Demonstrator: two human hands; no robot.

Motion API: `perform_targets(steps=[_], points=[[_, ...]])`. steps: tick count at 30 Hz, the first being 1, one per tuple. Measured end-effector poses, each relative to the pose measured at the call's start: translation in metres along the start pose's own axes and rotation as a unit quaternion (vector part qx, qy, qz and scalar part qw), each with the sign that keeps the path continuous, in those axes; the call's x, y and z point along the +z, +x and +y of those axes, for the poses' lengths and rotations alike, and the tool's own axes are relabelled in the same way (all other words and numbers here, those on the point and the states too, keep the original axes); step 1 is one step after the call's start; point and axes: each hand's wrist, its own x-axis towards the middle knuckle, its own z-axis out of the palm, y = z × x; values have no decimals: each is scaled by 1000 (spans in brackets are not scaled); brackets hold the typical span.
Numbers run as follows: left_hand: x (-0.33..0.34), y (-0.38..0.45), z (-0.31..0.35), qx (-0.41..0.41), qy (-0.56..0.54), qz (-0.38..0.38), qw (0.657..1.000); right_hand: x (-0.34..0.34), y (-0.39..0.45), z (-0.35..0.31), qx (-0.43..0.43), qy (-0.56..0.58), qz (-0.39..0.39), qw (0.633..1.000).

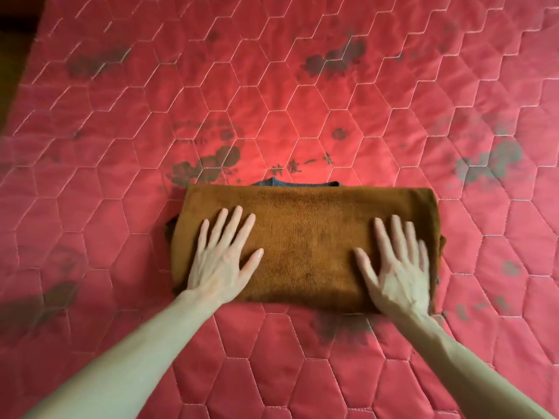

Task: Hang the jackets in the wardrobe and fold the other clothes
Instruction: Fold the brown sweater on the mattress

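I have both palms flat, fingers spread and straight: my left hand point(222, 261) and my right hand point(396, 267) press on one folded brown garment point(305, 246), gripping nothing. It lies on one red quilted bedspread point(302, 86). One dark ribbed edge point(296, 183) peeks from its far side.

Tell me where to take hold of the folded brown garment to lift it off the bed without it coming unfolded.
Take the folded brown garment by its two short ends, left hand and right hand each sliding under from its own side. It lies flat and wide on the red quilt, so a grip at both ends would likely keep the layers together.
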Motion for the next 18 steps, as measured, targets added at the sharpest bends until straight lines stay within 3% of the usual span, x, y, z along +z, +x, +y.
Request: perform_targets(steps=[3, 7, 12, 18], points=[[3, 4, -14, -23, -14, 32, 999, 0, -2, 34, -3, -2, 16, 1000], [7, 8, -14, -23, -6, 35, 999, 6, 5, 45, -19, 76, 54, 995], [-1, 21, -37, -10, 9, -20, 1000, 6, 10, 57, 13, 133, 73, 988], [-10, 19, -20, -82, 24, -78, 993, 6, 17, 61, 63, 183, 61, 979]])
